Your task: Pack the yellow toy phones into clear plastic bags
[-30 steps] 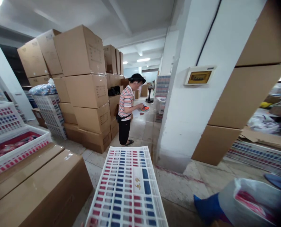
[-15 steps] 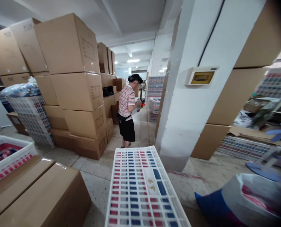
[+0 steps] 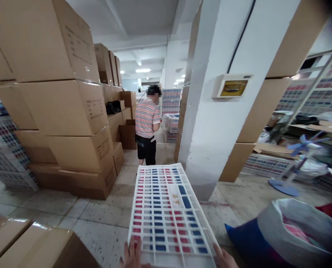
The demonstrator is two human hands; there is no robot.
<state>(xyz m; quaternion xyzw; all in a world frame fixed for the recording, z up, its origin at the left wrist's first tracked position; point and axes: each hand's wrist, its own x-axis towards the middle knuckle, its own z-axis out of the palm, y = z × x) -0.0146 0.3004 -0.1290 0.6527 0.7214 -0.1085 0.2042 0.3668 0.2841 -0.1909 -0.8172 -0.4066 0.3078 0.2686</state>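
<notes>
A long white plastic crate [image 3: 166, 208] with a slotted face extends forward from the bottom of the head view, red and blue showing through its slots. A white panel with gold characters marks its right half. My left hand [image 3: 131, 255] is on the crate's near left corner, fingertips over the edge. At the near right corner, my right hand [image 3: 224, 257] grips the side, most of it cut off by the frame. What supports the crate underneath is hidden.
A person in a striped shirt [image 3: 147, 119] stands in the aisle beyond the crate, back towards me. Stacked cartons [image 3: 62, 108] rise on the left. A white pillar [image 3: 207, 123] flanks the right, with a blue fan [image 3: 291, 167] and an open sack [image 3: 277, 223] past it.
Both my hands have come into view at the crate's near end. My view has moved forward, with the left cartons closer. The person ahead has turned their back more towards me.
</notes>
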